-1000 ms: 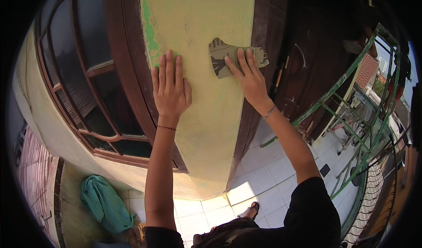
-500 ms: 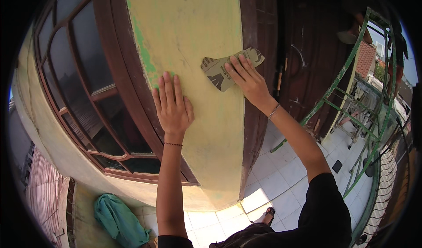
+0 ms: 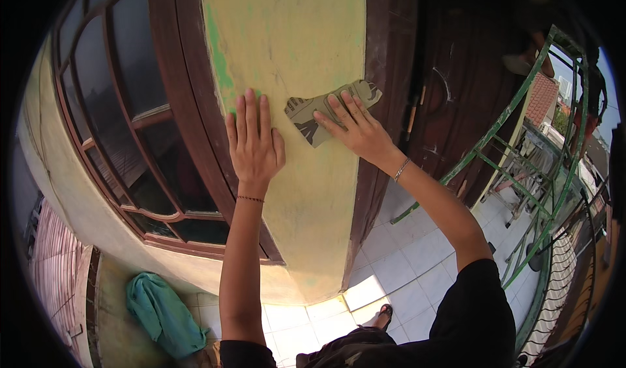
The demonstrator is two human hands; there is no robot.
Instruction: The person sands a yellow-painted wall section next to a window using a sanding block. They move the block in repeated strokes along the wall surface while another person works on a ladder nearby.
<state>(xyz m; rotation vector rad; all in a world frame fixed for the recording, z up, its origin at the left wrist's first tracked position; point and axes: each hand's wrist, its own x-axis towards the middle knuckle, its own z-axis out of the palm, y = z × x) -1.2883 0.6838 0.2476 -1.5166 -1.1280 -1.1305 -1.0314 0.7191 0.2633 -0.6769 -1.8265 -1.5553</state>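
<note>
A yellow-painted wall with scuffs and green patches stands in front of me. My left hand lies flat on it, fingers stretched upward, by the window frame and a worn strip of green paint. To the right, my right hand presses a torn sheet of sandpaper against the wall. The sheet's printed grey-brown backing faces me, and its far end reaches the wall's right edge. Its abrasive side is hidden. The fingers lie spread over the sheet.
On the left is a brown-framed window; on the right, a dark wooden door. A green metal ladder stands at right, with another person's leg near its top. Teal cloth lies below left on white floor tiles.
My right hand and the sandpaper have slid left and slightly down the wall, nearer my left hand. My left hand stays flat on the wall; the whole view has shifted a little.
</note>
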